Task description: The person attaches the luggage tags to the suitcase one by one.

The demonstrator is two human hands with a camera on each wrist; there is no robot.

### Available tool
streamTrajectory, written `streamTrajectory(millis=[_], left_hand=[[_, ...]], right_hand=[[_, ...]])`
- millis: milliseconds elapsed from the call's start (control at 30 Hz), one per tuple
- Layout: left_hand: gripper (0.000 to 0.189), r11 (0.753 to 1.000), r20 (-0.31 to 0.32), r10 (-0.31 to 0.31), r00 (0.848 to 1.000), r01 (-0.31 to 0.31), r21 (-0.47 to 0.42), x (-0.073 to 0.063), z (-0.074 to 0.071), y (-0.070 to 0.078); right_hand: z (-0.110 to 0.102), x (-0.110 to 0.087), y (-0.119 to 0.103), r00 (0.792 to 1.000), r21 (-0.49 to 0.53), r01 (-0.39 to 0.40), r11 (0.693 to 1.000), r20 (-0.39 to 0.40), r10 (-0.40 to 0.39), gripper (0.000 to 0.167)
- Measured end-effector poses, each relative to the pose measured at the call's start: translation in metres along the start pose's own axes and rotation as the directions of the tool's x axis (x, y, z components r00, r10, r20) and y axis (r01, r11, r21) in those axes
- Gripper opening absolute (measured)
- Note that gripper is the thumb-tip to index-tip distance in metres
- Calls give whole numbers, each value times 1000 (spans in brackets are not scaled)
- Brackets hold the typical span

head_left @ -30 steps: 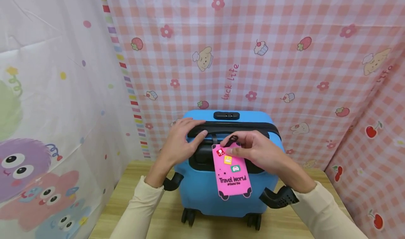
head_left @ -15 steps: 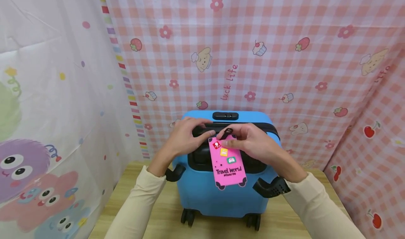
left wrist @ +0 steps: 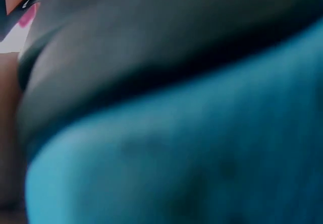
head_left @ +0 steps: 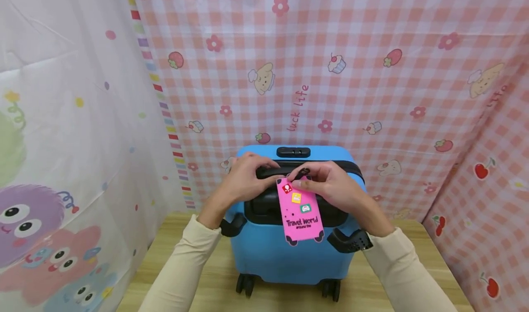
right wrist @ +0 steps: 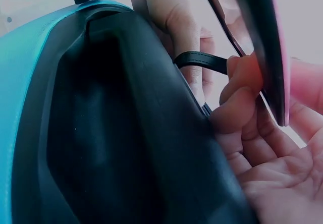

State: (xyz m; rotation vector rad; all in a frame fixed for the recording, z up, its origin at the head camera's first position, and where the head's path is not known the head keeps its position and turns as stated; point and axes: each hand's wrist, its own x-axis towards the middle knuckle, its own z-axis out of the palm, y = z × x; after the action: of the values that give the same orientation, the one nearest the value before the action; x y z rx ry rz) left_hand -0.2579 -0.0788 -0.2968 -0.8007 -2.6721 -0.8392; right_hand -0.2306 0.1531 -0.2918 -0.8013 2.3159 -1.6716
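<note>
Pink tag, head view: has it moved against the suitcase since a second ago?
Yes, upward: the pink tag now sits higher against the suitcase, its lower edge farther above the wheels.

The pink tag (head_left: 307, 215) reads "Travel World" in large dark letters, with a smaller "around the" (set below rather than between the words). "luck life" climbs the pink checked cloth (head_left: 297, 50) behind, in pinkish lettering. Toward that cloth's right side, slanted lettering probably says "life" too, though creases blur it.
</note>
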Motion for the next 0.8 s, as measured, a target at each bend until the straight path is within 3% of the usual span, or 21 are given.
streamTrajectory(millis=[167,333,500,800], left_hand=[[27,1000,-6,15,1000,-15,-20,-1,1,0],[21,991,11,20,1000,-18,-136,1,0,-2],[20,965,46,-60,997,70,-254,2,1,-1],[24,912,52,-187,981,193,-361,3,2,1]], right_hand=[[0,-1,2,1000,30,16,999,18,-16,18],[0,-1,3,999,22,24,999,32,-24,18],[-1,-2,6,997,28,54,998,46,-55,19],[2,-1,5,991,18,110,994,72,-111,20]])
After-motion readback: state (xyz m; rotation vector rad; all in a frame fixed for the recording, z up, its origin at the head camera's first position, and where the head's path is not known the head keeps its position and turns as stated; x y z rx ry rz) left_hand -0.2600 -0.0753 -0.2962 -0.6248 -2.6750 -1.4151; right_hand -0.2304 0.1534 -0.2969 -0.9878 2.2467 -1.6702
